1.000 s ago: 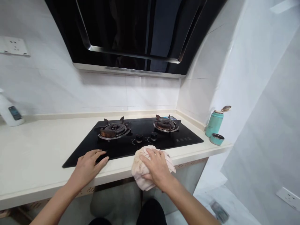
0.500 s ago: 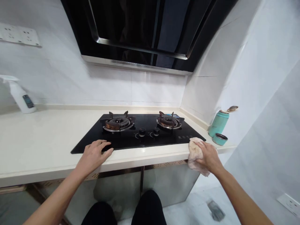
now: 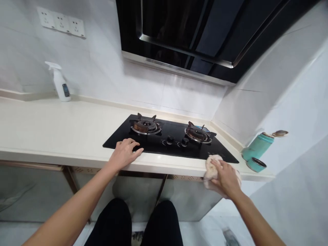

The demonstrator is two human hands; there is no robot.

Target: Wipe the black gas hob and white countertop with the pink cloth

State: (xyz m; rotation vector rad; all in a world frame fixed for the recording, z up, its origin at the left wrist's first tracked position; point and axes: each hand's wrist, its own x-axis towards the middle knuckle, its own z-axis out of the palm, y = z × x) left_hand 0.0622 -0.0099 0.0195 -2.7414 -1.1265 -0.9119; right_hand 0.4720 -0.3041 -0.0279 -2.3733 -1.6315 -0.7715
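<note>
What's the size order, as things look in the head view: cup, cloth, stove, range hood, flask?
1. Range hood, even cut off by the frame
2. Stove
3. Cloth and flask, unranked: the right hand hides part of the cloth
4. Cup

Wears blk trousers [image 3: 162, 225] w/ both forearms [image 3: 79, 206] bare.

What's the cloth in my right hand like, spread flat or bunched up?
Bunched up: the cloth is gathered beneath your right hand in a crumpled bundle, partly hanging over the front edge of the counter.
</note>
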